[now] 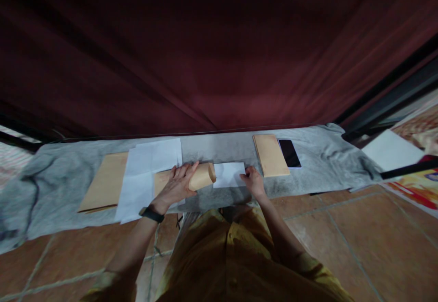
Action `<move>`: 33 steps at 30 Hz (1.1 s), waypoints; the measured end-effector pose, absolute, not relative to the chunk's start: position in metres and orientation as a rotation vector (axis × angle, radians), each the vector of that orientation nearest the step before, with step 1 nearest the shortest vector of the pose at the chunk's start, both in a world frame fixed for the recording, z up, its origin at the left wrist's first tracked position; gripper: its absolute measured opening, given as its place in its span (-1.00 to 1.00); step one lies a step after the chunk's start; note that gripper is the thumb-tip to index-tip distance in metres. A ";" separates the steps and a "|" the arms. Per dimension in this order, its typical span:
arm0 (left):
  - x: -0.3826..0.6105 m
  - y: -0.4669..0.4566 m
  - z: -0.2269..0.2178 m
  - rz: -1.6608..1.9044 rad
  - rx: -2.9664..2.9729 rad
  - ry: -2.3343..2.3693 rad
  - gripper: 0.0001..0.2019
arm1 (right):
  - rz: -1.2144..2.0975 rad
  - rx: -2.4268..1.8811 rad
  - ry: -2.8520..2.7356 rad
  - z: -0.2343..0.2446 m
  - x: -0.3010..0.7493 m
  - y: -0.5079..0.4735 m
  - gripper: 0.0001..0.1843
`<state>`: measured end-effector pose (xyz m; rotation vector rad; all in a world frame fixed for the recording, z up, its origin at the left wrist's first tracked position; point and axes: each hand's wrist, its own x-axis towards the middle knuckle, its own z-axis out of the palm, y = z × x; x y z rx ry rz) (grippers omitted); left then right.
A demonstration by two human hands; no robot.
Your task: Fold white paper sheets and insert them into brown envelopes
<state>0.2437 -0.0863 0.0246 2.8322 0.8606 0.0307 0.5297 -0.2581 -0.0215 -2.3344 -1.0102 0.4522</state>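
Centre frame, the left hand (178, 182) curls around an envelope (202, 176); the right hand (253, 180) pinches a paper (228, 174) beside it.

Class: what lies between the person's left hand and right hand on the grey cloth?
Head view: the bulged open end of the brown envelope held by the left hand, then a folded white paper touching the right hand.

Along the cloth (321, 156) lie, left to right, a flat envelope (106, 181), paper sheets (150, 167) overlapping it, a curled envelope (202, 175), a folded sheet (230, 174), an envelope stack (271, 155) and a phone (289, 153). The cloth lies on the floor (342, 233), a curtain (219, 65) behind.
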 end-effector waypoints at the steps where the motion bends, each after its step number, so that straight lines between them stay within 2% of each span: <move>1: 0.244 -0.086 0.024 0.031 2.832 0.861 0.16 | 0.458 -2.303 -1.010 -0.022 0.531 -0.260 -0.91; 10: 0.243 -0.086 0.023 0.040 2.874 0.846 0.14 | 0.491 -1.818 -0.723 -0.030 0.540 -0.278 -0.72; 14: 0.245 -0.084 0.023 0.040 2.863 0.849 0.15 | 0.506 -1.776 -0.699 -0.032 0.542 -0.283 -0.72; 21: 0.254 -0.086 0.027 0.033 2.834 0.824 0.17 | 0.700 -1.470 -0.507 -0.032 0.534 -0.286 -0.56; 26: 0.256 -0.087 0.028 0.040 2.850 0.826 0.18 | 0.740 -1.487 -0.481 -0.033 0.528 -0.285 -0.50; 33: 0.256 -0.088 0.029 0.028 2.865 0.829 0.18 | 0.729 -1.580 -0.581 -0.034 0.523 -0.283 -0.52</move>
